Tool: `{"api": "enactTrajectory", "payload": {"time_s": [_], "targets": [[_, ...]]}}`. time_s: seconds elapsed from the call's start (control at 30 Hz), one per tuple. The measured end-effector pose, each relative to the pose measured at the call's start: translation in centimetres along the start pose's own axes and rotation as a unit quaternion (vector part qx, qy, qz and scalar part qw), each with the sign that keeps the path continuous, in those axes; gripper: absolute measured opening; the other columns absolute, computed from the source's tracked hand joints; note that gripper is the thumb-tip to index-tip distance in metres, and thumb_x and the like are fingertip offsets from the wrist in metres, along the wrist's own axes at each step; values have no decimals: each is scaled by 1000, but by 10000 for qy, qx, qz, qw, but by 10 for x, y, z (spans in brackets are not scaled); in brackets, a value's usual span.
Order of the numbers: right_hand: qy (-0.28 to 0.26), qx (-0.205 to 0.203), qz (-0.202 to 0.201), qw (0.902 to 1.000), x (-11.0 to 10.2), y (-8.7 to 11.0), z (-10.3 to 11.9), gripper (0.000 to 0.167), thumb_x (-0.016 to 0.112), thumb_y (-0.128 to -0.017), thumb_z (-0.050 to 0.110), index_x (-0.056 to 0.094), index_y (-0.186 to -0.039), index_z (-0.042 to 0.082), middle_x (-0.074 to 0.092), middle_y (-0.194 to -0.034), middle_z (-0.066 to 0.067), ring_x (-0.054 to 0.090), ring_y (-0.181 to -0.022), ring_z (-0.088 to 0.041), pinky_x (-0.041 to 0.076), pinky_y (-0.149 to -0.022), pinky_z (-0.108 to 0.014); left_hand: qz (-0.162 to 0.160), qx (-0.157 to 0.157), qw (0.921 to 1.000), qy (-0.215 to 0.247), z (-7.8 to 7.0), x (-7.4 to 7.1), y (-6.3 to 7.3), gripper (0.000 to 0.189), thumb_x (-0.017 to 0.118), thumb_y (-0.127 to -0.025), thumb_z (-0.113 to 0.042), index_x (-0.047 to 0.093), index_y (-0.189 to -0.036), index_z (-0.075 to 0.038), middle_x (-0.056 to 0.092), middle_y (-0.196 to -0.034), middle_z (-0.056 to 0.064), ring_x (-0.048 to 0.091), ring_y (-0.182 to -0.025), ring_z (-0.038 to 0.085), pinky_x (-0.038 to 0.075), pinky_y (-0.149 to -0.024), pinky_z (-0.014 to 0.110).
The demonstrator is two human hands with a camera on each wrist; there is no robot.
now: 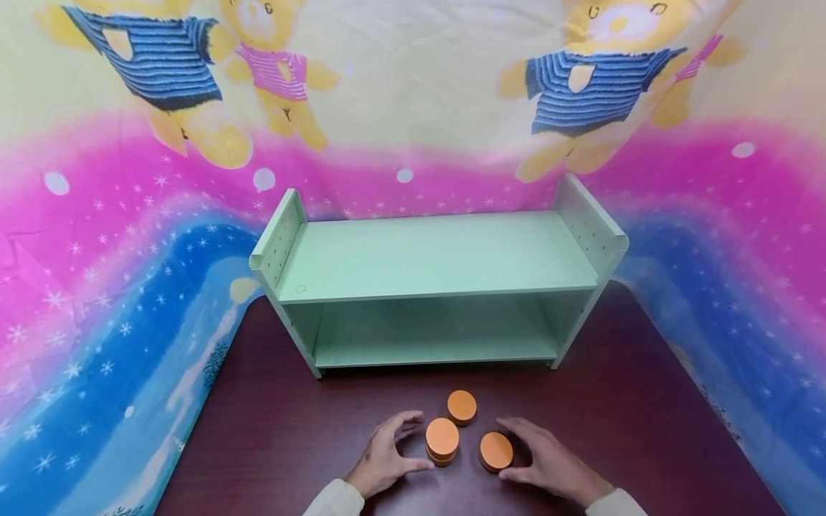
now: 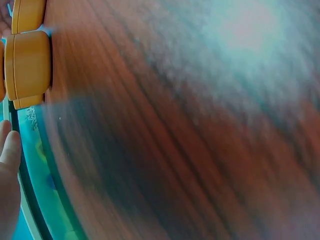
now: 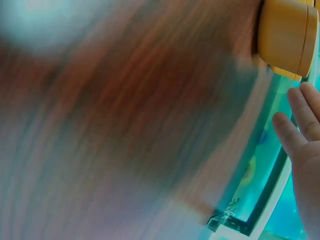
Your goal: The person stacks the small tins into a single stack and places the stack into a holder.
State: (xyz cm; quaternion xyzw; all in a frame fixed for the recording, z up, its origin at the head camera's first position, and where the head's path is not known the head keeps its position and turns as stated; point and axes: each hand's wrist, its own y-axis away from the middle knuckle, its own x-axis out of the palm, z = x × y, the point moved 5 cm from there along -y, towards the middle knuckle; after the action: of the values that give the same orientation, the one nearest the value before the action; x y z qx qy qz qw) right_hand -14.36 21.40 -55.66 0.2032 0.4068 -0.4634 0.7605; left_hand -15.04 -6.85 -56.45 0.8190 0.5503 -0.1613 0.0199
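Observation:
Several round orange lidded jars stand on the dark wooden table, close together in front of the shelf. My left hand (image 1: 385, 456) is beside the left jar (image 1: 442, 437), thumb and fingers spread apart on its left side; a second orange edge shows under that jar's top part. On the other side, my right hand (image 1: 548, 462) curves loosely around the right jar (image 1: 496, 451), its thumb tip right at the near edge. Behind them, between the two hands, is the far jar (image 1: 462, 406). The left wrist view shows a jar's side (image 2: 31, 65) with a lid seam.
A pale green two-tier shelf (image 1: 432, 254) with raised side panels stands at the back of the table (image 1: 252, 437). Around the table hangs a colourful cloth (image 1: 413, 172) printed with teddy bears and snowflakes.

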Motion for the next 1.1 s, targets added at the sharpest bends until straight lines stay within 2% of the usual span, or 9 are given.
{"api": "enactTrajectory", "payload": {"time_s": [0.17,0.3,0.5,0.7,0.93,1.1], "targets": [[-21,-240,-243,9994,2,1,0,74,84,-79,46,60,-133,2,63,-128,-5,61,-114,-24,56,-94,-41,-79,-166,9997,188,4,2,-2,70,92,-70,-11,56,-128,6,60,-129,21,59,-120,34,51,-102,39],[-78,-250,-312,9992,4,0,-1,72,83,-80,47,61,-132,3,63,-128,-2,62,-114,-21,56,-93,-38,-138,-218,9983,526,4,5,-3,67,91,-70,-11,59,-126,6,62,-127,20,61,-119,32,51,-102,37],[-294,-57,-111,9995,7,-1,-4,72,82,-81,46,59,-133,2,62,-128,-3,61,-115,-24,56,-93,-38,-261,-321,9957,827,4,9,-4,62,91,-69,-4,62,-123,2,64,-126,15,62,-118,27,51,-102,32],[-545,118,-111,9984,10,-1,-8,72,84,-80,44,58,-133,2,62,-128,-1,61,-116,-24,55,-95,-34,-294,-460,9938,965,6,12,-4,59,91,-69,-6,64,-121,-2,66,-124,12,63,-117,22,51,-101,29],[-710,540,110,9960,16,-2,-12,77,82,-79,51,58,-135,5,61,-130,-1,58,-120,-25,53,-98,-35,-275,-472,9925,1098,9,15,-6,59,91,-70,-7,63,-121,-1,65,-124,14,62,-117,20,51,-101,27],[-889,641,110,9939,18,-3,-11,76,83,-78,49,58,-135,5,61,-130,-1,58,-120,-27,53,-99,-34,-272,-469,9908,1238,11,16,-7,59,91,-70,-6,63,-122,0,64,-125,15,62,-118,18,50,-101,26]]}}
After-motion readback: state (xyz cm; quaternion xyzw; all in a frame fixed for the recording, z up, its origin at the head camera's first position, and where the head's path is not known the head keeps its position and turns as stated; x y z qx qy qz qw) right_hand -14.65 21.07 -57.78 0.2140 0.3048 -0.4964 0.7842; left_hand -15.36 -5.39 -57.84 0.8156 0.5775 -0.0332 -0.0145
